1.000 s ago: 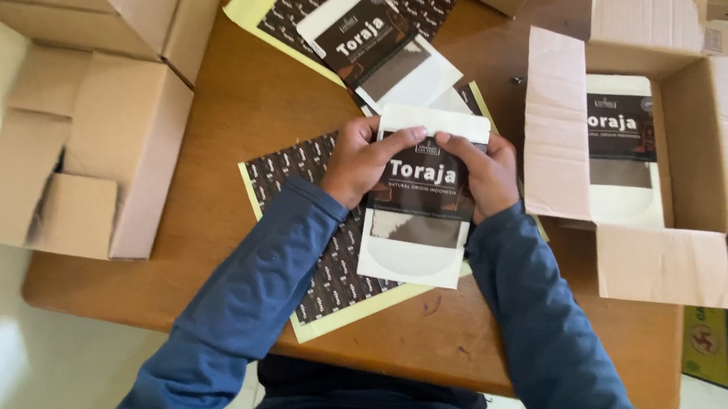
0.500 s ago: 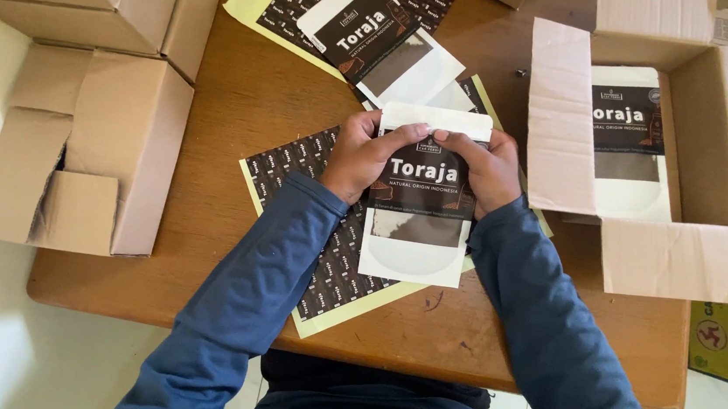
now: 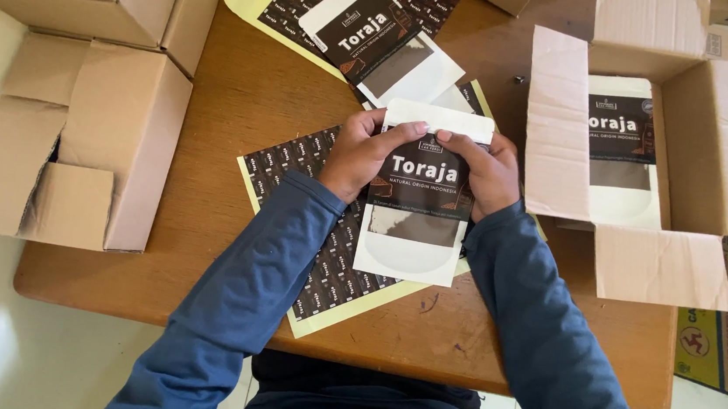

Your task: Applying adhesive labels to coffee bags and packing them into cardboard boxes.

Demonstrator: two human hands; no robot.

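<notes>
Two closed cardboard boxes (image 3: pixel 64 117) sit off the wooden table's (image 3: pixel 241 106) left edge. Near the middle of the front edge lies a dark patterned sticker sheet (image 3: pixel 324 262) on yellow backing. Above it the left hand (image 3: pixel 364 152) grasps the left side of a white pouch with a dark label (image 3: pixel 416 209), thumb across its top, and the right hand (image 3: pixel 483 171) clasps the right side. Another pouch (image 3: pixel 378 39) rests on a second sheet at the back edge. At the right edge, an open cardboard box (image 3: pixel 720 148) holds a further pouch (image 3: pixel 619 152).
</notes>
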